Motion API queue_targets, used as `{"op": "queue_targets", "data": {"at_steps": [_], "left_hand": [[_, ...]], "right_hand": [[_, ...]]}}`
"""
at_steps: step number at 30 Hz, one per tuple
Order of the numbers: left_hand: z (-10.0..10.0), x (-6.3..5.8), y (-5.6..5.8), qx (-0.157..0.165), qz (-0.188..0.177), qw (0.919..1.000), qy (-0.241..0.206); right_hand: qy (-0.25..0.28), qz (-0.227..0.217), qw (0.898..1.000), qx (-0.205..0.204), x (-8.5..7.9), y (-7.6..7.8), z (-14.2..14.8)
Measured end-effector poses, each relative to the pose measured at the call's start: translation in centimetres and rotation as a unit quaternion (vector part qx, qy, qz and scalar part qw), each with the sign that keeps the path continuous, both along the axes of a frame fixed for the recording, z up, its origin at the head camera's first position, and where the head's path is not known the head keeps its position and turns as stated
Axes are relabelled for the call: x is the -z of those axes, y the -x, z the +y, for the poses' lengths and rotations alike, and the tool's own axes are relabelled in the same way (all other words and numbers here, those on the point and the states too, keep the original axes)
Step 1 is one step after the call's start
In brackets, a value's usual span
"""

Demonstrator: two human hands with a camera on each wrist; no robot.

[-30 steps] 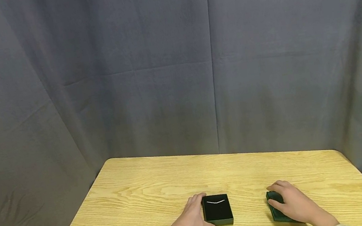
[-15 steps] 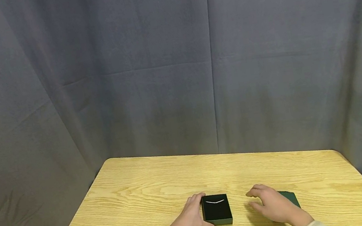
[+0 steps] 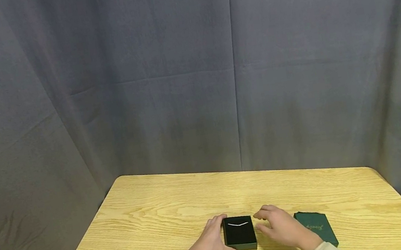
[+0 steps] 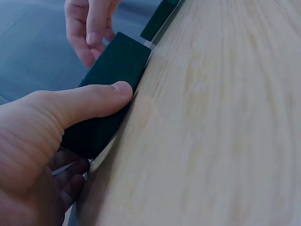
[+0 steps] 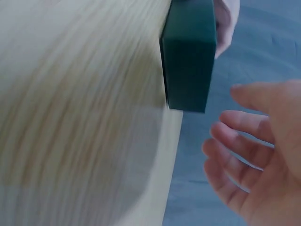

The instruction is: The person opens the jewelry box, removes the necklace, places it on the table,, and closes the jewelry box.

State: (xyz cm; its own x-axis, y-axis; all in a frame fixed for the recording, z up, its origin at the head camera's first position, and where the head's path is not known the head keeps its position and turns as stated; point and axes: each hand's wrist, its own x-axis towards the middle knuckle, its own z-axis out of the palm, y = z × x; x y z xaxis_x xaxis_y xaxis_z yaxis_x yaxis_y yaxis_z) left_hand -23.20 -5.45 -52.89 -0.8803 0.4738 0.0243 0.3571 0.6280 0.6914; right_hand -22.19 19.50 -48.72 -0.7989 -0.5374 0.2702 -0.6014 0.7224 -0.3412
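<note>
A small dark green jewelry box [image 3: 239,233] lies on the table, its top off, showing a black insert with a thin silver chain [image 3: 238,224] in a shallow V. My left hand [image 3: 211,241] holds the box from its left side, thumb on the near wall and fingers at the far corner. In the left wrist view the thumb presses flat against the green wall [image 4: 123,56]. Just off the box's right side is my right hand [image 3: 279,226], fingers loosely bent and holding nothing. The right wrist view shows a gap between those fingers [image 5: 235,123] and the box [image 5: 188,75].
The green lid [image 3: 319,228] with gold lettering lies top up on the wooden table [image 3: 160,217], to the right of my right hand. Grey curtains [image 3: 178,80] hang behind the table and at both sides.
My right hand has let go of the green lid and moved left to beside the box, leaving the lid lying on the table. The left hand keeps its hold on the box.
</note>
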Motion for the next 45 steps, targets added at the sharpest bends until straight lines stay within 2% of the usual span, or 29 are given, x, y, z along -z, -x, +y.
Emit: {"op": "queue_targets", "data": {"at_steps": [6,13,23,34,45], "left_hand": [[-0.1,0.1,0.0,0.004,0.015,0.9998,0.009],[0.0,-0.1,0.1,0.004,0.007,0.9999,0.007],[-0.1,-0.1,0.1,0.005,-0.002,1.0000,0.004],[-0.1,0.0,0.2,0.002,-0.011,0.9999,-0.001],[-0.1,-0.1,0.2,0.002,-0.010,0.9999,0.003]], "right_hand": [[0.013,0.035,0.999,-0.001,0.4,0.6,-1.7],[-0.013,0.062,0.998,0.025,0.9,1.2,-2.9],[-0.034,0.032,0.998,0.047,1.1,1.7,-3.8],[-0.048,0.033,0.997,0.043,0.8,1.8,-4.1],[-0.035,0.068,0.997,0.027,1.3,2.0,-4.0]]}}
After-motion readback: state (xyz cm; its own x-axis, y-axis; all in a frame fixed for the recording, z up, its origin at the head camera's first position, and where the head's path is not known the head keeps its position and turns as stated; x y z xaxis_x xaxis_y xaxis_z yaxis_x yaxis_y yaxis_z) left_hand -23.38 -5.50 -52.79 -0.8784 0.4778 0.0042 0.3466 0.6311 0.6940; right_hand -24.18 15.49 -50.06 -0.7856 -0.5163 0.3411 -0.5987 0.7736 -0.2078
